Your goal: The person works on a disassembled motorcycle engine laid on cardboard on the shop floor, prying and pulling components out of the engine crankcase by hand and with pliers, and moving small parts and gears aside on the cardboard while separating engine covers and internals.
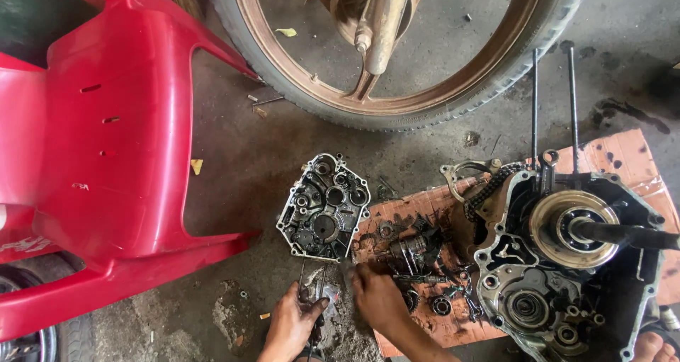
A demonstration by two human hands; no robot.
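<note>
Head view: the left hand (290, 326) rests low on the greasy concrete floor (234, 171), its fingers (316, 307) curled closed around a thin dark tool (309, 298) whose metal prongs stick up past the fingertips. Just beyond those prongs lies a separated crankcase cover (324, 207), inner face up, showing bearing seats and holes.

The right hand (377, 296) sits just beside the left, knuckles up, on the edge of an oil-stained cardboard sheet (425, 319). Its fingers are bent down and hidden under the hand, so I cannot tell whether they grip anything. Just past its fingertips stands a small gear cluster (412, 252) among loose gears, and a round bearing (441, 305) lies near its wrist side.

Farther out from the right hand's fingers lies the main engine crankcase (567, 263), open, with a large round flywheel-like disc (574, 227) and a dark shaft (630, 234) projecting from it. A cam chain (489, 188) drapes at its upper edge, and two long studs (552, 100) rise from it.

Well beyond both hands stands a motorcycle wheel (397, 93) with a bronze cast rim. Away from the left fingers stretches a red plastic body panel (106, 142). A bare foot (655, 346) shows at the lower right corner.
</note>
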